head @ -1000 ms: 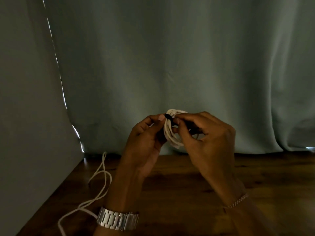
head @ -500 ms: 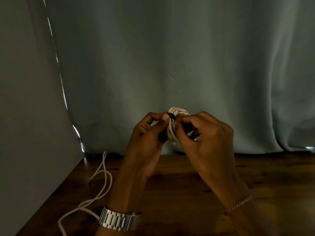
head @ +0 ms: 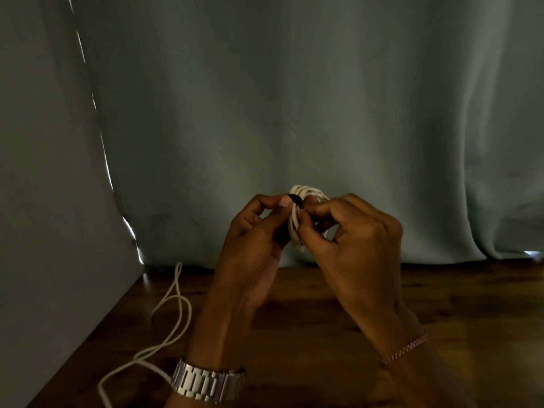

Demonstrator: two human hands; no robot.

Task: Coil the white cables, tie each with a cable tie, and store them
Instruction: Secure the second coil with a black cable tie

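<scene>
Both hands lifted slightly vs 1 s ago, coil turned a bit. Near: silver watch (head: 207, 383) on left wrist, thin bracelet (head: 407, 348) on right; loose white cable (head: 172, 322) lying uncoiled on wooden table (head: 441, 304), left side. Mid: left hand (head: 253, 240) and right hand (head: 350, 240) raised above table, fingers curled, pinching coiled white cable (head: 297, 219); black cable tie (head: 295, 199) at coil top between fingertips. Far: grey-green curtain (head: 294, 98).

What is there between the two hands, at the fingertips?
In the head view, the coiled white cable sits between the left hand and right hand, with a black cable tie around it; both hands pinch it.
</scene>
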